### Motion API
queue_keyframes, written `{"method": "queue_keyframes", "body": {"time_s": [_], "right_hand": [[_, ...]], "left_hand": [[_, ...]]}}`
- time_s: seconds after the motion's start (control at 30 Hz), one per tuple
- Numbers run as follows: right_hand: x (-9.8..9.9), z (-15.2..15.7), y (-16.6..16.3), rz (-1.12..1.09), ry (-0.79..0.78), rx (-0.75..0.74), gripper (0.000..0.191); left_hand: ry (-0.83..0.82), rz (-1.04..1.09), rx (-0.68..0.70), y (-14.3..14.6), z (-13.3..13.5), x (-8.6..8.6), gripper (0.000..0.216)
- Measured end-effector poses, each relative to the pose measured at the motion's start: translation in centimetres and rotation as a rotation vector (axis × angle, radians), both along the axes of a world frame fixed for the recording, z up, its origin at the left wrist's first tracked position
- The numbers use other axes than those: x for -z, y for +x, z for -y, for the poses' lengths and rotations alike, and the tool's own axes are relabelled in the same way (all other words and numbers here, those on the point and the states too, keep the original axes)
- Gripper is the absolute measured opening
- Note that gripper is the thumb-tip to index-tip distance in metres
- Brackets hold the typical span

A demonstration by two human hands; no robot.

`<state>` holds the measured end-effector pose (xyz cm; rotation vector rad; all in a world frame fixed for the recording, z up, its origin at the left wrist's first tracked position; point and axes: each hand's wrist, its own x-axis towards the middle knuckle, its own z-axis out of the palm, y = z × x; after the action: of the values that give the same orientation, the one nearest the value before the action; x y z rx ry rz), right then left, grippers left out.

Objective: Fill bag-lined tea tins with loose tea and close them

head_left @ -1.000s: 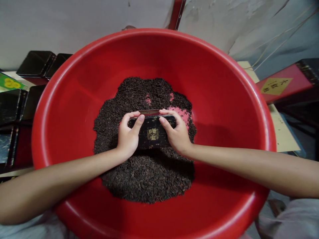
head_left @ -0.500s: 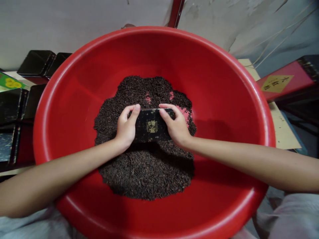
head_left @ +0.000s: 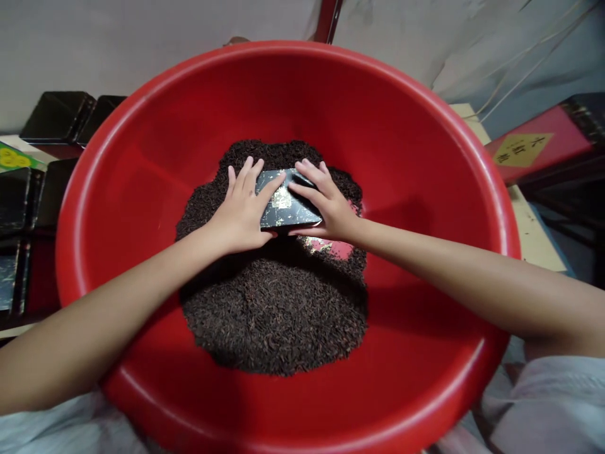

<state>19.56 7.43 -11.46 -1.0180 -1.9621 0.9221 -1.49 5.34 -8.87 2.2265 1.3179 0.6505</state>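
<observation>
A dark tea tin [head_left: 293, 211] with a worn gold square mark on its face is between my two hands over the basin. My left hand [head_left: 241, 214] grips its left side, thumb along the top face and other fingers spread along the far left. On the right side, my right hand [head_left: 331, 208] grips it, fingers laid over the top edge and right part. Below and around it lies a heap of dark loose tea leaves [head_left: 274, 315]. A pink surface with gold pattern [head_left: 333, 247] shows beneath my right hand, partly covered by leaves; whether it belongs to the tin I cannot tell.
The large red plastic basin [head_left: 425, 372] surrounds the leaves. Several dark tins [head_left: 57, 116] stand at the left, near a green box with yellow flowers [head_left: 16, 156]. A pink tin with a yellow label [head_left: 539, 142] lies at the right, by a pale board [head_left: 539, 243].
The tin has moved away from me and tilted, so its face now catches the light. Both hands have shifted grip, with fingers more spread. More of the pink patterned surface shows.
</observation>
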Motion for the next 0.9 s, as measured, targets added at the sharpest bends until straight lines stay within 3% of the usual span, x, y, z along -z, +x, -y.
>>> {"method": "queue_keyframes", "body": {"time_s": [0.4,0.5,0.6,0.77,0.9], "right_hand": [[-0.6,-0.8,0.2,0.042,0.070,-0.113,0.069],[0.1,-1.0,-0.1,0.034,0.113,-0.052,0.080],[1.5,-1.5,-0.2,-0.023,0.043,0.043,0.104],[3.4,-2.7,-0.5,-0.116,-0.211,-0.088,0.132],[2.1,-2.3,-0.7,-0.108,-0.120,-0.053,0.130]], "left_hand": [[-0.026,0.042,0.041,-0.6,-1.3,0.2,0.092],[-0.016,-0.062,0.034,-0.4,-2.2,0.3,0.105],[-0.017,-0.187,0.008,0.6,-3.5,0.2,0.115],[-0.030,-0.414,-0.024,1.7,-3.5,-1.1,0.114],[0.019,-0.516,-0.015,1.2,-1.5,-3.2,0.114]]}}
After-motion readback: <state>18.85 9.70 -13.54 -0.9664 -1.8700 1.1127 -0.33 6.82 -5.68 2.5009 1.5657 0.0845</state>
